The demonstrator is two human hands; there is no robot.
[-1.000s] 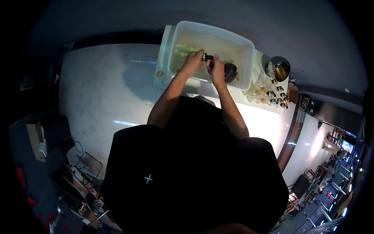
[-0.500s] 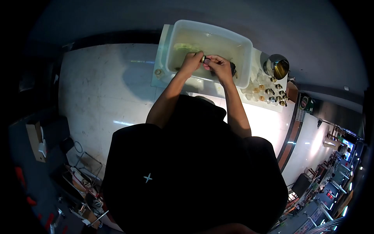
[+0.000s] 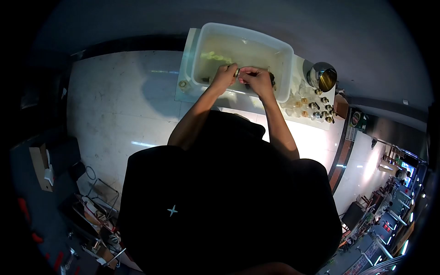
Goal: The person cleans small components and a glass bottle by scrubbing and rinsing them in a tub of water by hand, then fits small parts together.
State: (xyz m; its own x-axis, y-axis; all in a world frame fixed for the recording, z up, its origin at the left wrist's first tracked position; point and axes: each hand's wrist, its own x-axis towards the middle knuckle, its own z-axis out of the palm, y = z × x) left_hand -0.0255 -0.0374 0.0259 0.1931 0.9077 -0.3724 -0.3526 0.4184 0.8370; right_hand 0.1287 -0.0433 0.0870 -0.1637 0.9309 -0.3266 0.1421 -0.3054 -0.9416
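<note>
Both my hands are over a translucent white plastic tub [image 3: 288, 68] holding cloudy water. My left hand [image 3: 222, 79] is closed around a small round piece with a gold-coloured rim [image 3: 237, 72]; its exact kind is too small to make out. My right hand [image 3: 259, 82] pinches at the other side of that piece, fingertips against it. Below the surface, a yellow-green patch [image 3: 215, 57] shows at the tub's left. Dark items [image 3: 272, 79] lie by the tub's right wall, partly hidden behind my right hand.
Right of the tub, several small clear glass pieces [image 3: 289, 106] and metal-topped fittings [image 3: 314, 105] stand on the white table [image 3: 183, 64]. A shiny metal pot [image 3: 324, 78] is behind them. A small glass jar [image 3: 183, 84] sits at the table's left edge.
The whole view has shifted slightly. My right fingers have turned a little around the small round piece, which stays between my hands over the tub.
</note>
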